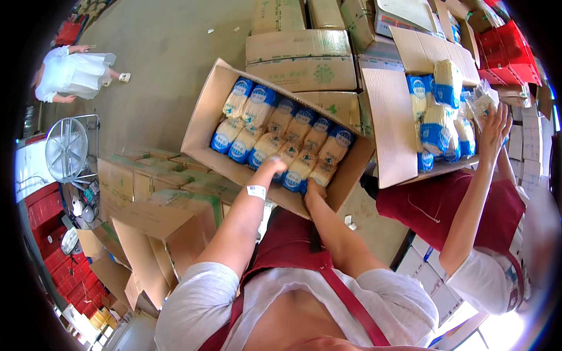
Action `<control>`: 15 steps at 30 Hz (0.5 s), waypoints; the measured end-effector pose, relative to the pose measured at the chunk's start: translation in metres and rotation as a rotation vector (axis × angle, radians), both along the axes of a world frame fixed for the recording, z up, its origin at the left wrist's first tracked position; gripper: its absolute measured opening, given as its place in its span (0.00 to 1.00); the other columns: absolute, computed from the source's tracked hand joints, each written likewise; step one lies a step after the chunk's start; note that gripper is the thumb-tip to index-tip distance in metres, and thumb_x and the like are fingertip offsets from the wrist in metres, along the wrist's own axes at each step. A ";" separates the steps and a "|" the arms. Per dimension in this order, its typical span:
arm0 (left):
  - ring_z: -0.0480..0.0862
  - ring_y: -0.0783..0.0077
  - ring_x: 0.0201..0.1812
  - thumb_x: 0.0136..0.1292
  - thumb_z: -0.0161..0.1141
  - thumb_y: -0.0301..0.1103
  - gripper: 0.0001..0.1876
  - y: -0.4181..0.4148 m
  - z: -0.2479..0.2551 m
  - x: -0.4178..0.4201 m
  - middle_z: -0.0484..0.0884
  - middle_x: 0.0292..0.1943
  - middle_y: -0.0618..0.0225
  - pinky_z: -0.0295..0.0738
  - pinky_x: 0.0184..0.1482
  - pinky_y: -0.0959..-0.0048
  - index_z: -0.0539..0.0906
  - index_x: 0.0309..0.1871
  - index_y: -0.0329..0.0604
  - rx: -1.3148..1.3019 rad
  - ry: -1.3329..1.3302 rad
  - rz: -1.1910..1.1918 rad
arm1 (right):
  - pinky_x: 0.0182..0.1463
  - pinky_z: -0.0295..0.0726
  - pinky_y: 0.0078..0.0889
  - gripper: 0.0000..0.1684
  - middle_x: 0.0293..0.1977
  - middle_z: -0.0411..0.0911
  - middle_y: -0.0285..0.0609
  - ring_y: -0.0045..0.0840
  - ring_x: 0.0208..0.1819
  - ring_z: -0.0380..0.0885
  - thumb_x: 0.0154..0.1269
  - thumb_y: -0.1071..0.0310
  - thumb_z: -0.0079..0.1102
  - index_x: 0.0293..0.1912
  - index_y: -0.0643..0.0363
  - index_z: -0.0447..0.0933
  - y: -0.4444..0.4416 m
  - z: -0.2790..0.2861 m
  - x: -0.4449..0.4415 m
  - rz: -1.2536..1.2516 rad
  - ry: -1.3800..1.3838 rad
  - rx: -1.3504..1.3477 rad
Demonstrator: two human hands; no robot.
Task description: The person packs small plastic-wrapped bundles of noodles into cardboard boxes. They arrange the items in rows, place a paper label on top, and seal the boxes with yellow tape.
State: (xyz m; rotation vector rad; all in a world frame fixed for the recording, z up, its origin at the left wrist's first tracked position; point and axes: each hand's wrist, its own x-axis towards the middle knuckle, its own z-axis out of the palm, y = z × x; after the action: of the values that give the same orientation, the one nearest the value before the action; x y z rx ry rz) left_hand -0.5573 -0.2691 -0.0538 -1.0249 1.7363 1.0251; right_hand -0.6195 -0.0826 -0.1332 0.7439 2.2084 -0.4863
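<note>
An open cardboard carton (206,105) is tilted in front of me, with two rows of clear-and-blue packets of pale, noodle-like sticks inside. My left hand (275,165) reaches over the near wall onto the front row, against a packet (264,147) near its middle. At the right end of that row, my right hand (315,191) touches another packet (322,173) low down. The fingers of both hands are partly hidden by the packets and by the hands themselves, so their grip is unclear. A white label (256,191) is stuck on my left forearm.
At right, a co-worker's hand (494,120) is at a second open carton (390,127) heaped with similar packets (434,127). Closed cartons (303,72) are stacked beyond mine, and more cartons (167,219) stand at left. A floor fan (66,149) and a walking person (74,74) are farther left.
</note>
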 end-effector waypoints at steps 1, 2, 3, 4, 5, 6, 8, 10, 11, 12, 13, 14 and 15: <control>0.80 0.62 0.52 0.57 0.55 0.42 0.20 0.008 -0.008 0.003 0.81 0.50 0.58 0.73 0.53 0.68 0.81 0.48 0.40 0.057 -0.072 -0.075 | 0.61 0.68 0.37 0.50 0.57 0.68 0.57 0.43 0.57 0.69 0.39 0.45 0.72 0.56 0.72 0.69 -0.002 0.013 -0.002 0.007 -0.042 0.010; 0.80 0.62 0.53 0.55 0.56 0.44 0.22 0.011 0.001 0.000 0.79 0.53 0.57 0.73 0.54 0.69 0.80 0.50 0.40 -0.011 -0.069 0.012 | 0.63 0.66 0.38 0.53 0.58 0.67 0.59 0.45 0.60 0.67 0.37 0.41 0.71 0.56 0.72 0.68 -0.004 0.023 -0.005 0.009 -0.086 0.020; 0.79 0.62 0.54 0.54 0.57 0.45 0.25 0.012 0.014 -0.005 0.77 0.56 0.56 0.72 0.55 0.69 0.79 0.52 0.40 -0.083 -0.069 0.099 | 0.62 0.66 0.38 0.55 0.57 0.67 0.60 0.45 0.59 0.68 0.37 0.40 0.70 0.57 0.73 0.66 -0.005 0.022 -0.009 0.091 -0.070 0.042; 0.71 0.56 0.61 0.49 0.63 0.50 0.39 0.020 -0.002 -0.004 0.67 0.63 0.48 0.70 0.57 0.65 0.67 0.63 0.38 -0.166 -0.152 0.134 | 0.62 0.67 0.37 0.57 0.57 0.68 0.61 0.46 0.58 0.68 0.37 0.39 0.70 0.58 0.75 0.64 -0.002 0.023 -0.007 0.183 -0.056 0.065; 0.68 0.52 0.62 0.47 0.65 0.51 0.44 0.028 -0.016 -0.003 0.64 0.63 0.46 0.69 0.58 0.63 0.61 0.65 0.38 -0.190 -0.220 0.247 | 0.61 0.68 0.37 0.60 0.57 0.68 0.61 0.46 0.58 0.69 0.37 0.38 0.70 0.58 0.76 0.62 0.000 0.024 -0.005 0.277 -0.043 0.089; 0.65 0.49 0.63 0.44 0.67 0.53 0.50 0.035 -0.017 -0.009 0.61 0.64 0.43 0.67 0.59 0.61 0.55 0.67 0.37 -0.214 -0.284 0.352 | 0.61 0.68 0.37 0.61 0.57 0.67 0.62 0.46 0.58 0.68 0.37 0.37 0.70 0.59 0.77 0.60 0.005 0.023 -0.010 0.374 -0.096 0.020; 0.60 0.41 0.64 0.37 0.73 0.57 0.61 0.044 -0.019 -0.002 0.58 0.62 0.36 0.63 0.62 0.56 0.44 0.66 0.40 -0.194 -0.265 0.487 | 0.62 0.67 0.37 0.66 0.57 0.66 0.64 0.47 0.59 0.68 0.37 0.35 0.70 0.60 0.79 0.55 0.019 0.022 -0.023 0.567 -0.202 -0.118; 0.62 0.41 0.63 0.36 0.73 0.58 0.59 0.041 -0.013 0.004 0.59 0.61 0.35 0.63 0.62 0.56 0.48 0.64 0.39 -0.177 -0.223 0.504 | 0.62 0.67 0.37 0.69 0.60 0.61 0.64 0.46 0.59 0.68 0.37 0.37 0.72 0.62 0.81 0.49 0.021 0.017 -0.023 0.558 -0.160 -0.169; 0.63 0.41 0.62 0.36 0.73 0.59 0.58 0.040 -0.011 0.003 0.60 0.61 0.35 0.63 0.62 0.56 0.49 0.63 0.39 -0.167 -0.202 0.512 | 0.62 0.66 0.36 0.70 0.61 0.60 0.64 0.45 0.59 0.68 0.38 0.39 0.73 0.63 0.82 0.46 0.021 0.014 -0.021 0.480 -0.134 -0.206; 0.64 0.42 0.60 0.35 0.73 0.60 0.58 0.038 -0.006 0.004 0.61 0.60 0.34 0.62 0.62 0.55 0.50 0.62 0.39 -0.170 -0.182 0.582 | 0.62 0.66 0.35 0.71 0.61 0.59 0.64 0.45 0.59 0.67 0.38 0.40 0.74 0.64 0.82 0.44 0.024 0.009 -0.017 0.411 -0.113 -0.244; 0.65 0.41 0.60 0.35 0.73 0.60 0.58 0.039 -0.008 0.006 0.62 0.59 0.35 0.62 0.62 0.55 0.50 0.62 0.39 -0.182 -0.142 0.618 | 0.62 0.66 0.34 0.71 0.61 0.60 0.63 0.45 0.59 0.67 0.39 0.41 0.74 0.64 0.82 0.42 0.024 -0.001 -0.016 0.265 -0.083 -0.297; 0.65 0.41 0.60 0.35 0.74 0.60 0.57 0.043 -0.011 0.011 0.64 0.58 0.35 0.62 0.61 0.55 0.51 0.62 0.38 -0.195 -0.102 0.653 | 0.62 0.65 0.32 0.72 0.61 0.60 0.63 0.44 0.58 0.67 0.40 0.43 0.75 0.64 0.82 0.41 0.025 -0.010 -0.013 0.118 -0.053 -0.348; 0.65 0.41 0.60 0.35 0.74 0.60 0.57 0.046 -0.017 0.016 0.65 0.57 0.36 0.62 0.61 0.54 0.52 0.62 0.38 -0.221 -0.070 0.660 | 0.62 0.66 0.32 0.72 0.61 0.60 0.62 0.43 0.58 0.68 0.40 0.44 0.75 0.65 0.81 0.40 0.019 -0.005 -0.010 0.090 -0.010 -0.363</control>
State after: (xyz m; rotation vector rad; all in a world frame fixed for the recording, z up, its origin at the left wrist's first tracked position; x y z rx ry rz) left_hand -0.5413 -0.2231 -0.0710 -1.8272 1.4994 1.1828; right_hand -0.6299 -0.0639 -0.1381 0.4503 2.0546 -0.8074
